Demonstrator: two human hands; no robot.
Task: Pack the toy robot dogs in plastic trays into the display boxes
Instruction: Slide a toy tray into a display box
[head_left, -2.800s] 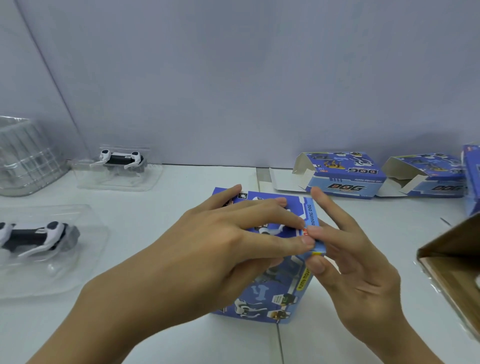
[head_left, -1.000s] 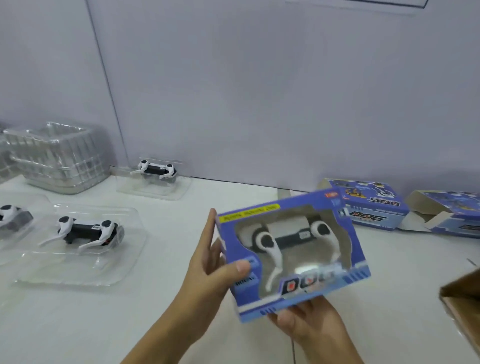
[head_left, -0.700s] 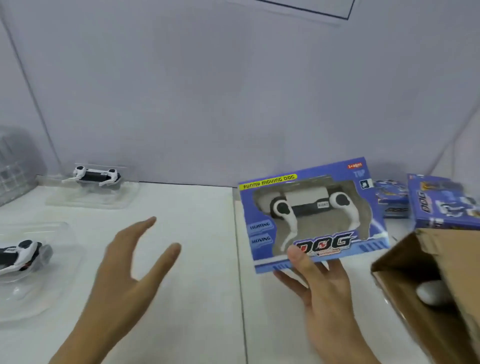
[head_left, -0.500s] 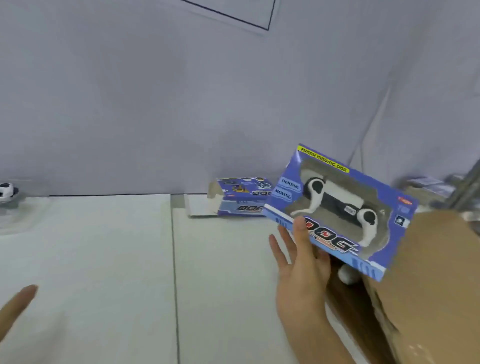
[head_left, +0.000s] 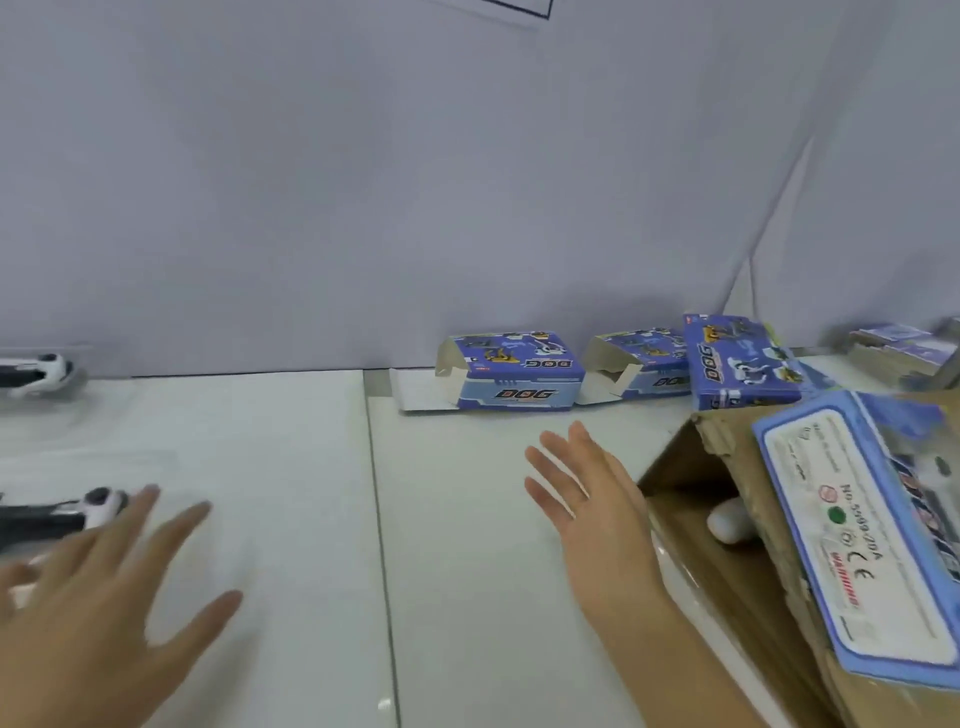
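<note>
The packed blue display box (head_left: 862, 525) lies back-side up on the cardboard carton (head_left: 727, 561) at the right. My right hand (head_left: 587, 499) is open and empty, just left of the carton. My left hand (head_left: 104, 597) is open with spread fingers, low at the left, close to a black-and-white toy robot dog (head_left: 62, 514) in its clear plastic tray (head_left: 171, 467). A second toy dog (head_left: 36, 371) sits at the far left by the wall. Three blue display boxes stand along the wall: two with open flaps (head_left: 514, 376) (head_left: 636, 366), one upright (head_left: 737, 366).
The white table (head_left: 467, 571) has a seam down its middle. A grey wall backs it. A white rounded item (head_left: 730, 522) lies inside the carton. A stack of flat printed cartons (head_left: 898, 345) sits at the far right.
My right hand has let go of the packed box, which now rests on the carton. My left hand has moved toward the toy dog in its tray. The view swung back left.
</note>
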